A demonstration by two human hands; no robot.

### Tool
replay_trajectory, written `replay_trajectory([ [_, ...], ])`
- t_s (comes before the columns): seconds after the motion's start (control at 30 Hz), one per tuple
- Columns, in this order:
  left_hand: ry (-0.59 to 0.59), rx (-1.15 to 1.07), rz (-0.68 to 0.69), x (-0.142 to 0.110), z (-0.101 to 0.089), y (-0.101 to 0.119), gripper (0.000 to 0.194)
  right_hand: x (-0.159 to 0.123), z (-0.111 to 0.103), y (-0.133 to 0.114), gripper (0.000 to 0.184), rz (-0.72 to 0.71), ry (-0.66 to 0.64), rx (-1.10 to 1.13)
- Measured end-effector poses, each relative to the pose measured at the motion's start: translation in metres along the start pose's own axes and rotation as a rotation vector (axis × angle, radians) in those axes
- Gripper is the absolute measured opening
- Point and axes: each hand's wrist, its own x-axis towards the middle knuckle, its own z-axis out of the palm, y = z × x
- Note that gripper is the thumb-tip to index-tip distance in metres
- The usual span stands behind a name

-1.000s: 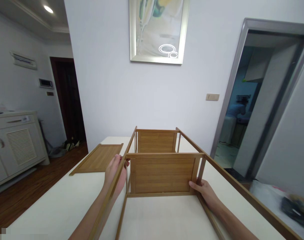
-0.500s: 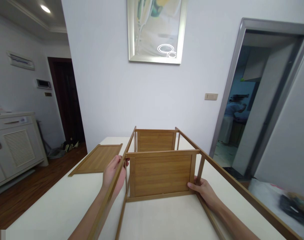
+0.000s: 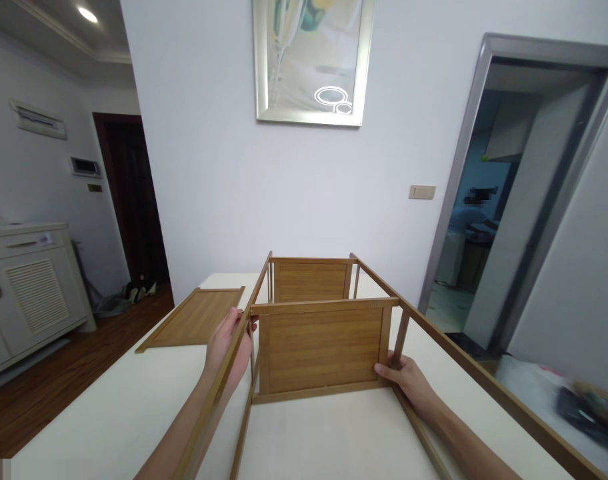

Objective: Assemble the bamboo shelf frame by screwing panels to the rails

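On the pale desk point(image 3: 109, 413), a wooden frame point(image 3: 484, 375) of slim rails and uprights stands like an open-sided box, its far end filled by a far panel point(image 3: 311, 280). Within the frame, nearer the person, the middle panel point(image 3: 327, 350) stands upright and crosswise between the side rails, its right end slightly askew. The right hand point(image 3: 407, 379) grasps the panel's lower right corner, thumb laid across the face, the other fingers behind, beside an upright. The left hand point(image 3: 227, 350) is at the panel's upper left corner, its fingers bent in behind the left rail; just what they grip is hidden. A loose panel point(image 3: 199, 317) lies flat on the desk, outside the frame on the left. Farther left, a white cabinet point(image 3: 39, 287) stands with its doors closed, the contents hidden. Through the doorway at right, another person point(image 3: 467, 220) is partly visible.
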Motion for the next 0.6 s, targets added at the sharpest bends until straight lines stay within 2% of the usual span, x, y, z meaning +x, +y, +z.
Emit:
replay_trajectory([
  [0.2,0.007,0.158,0.054,-0.0055,-0.0023,0.0004,0.012,0.0001,0.0002,-0.0009,0.035,-0.002,0.0,-0.023],
  [0.37,-0.019,0.093,0.003,-0.0009,-0.0024,0.0022,0.014,-0.0016,0.0016,-0.0036,0.036,0.007,0.021,-0.038],
  [0.5,0.02,-0.023,-0.072,0.0038,-0.0033,0.0026,0.016,-0.0027,0.0023,-0.0048,0.034,0.012,0.005,-0.01],
  [0.6,0.042,0.001,-0.057,0.0043,-0.0037,0.0023,0.014,-0.0024,0.0018,-0.0048,0.036,0.009,-0.009,-0.016],
])
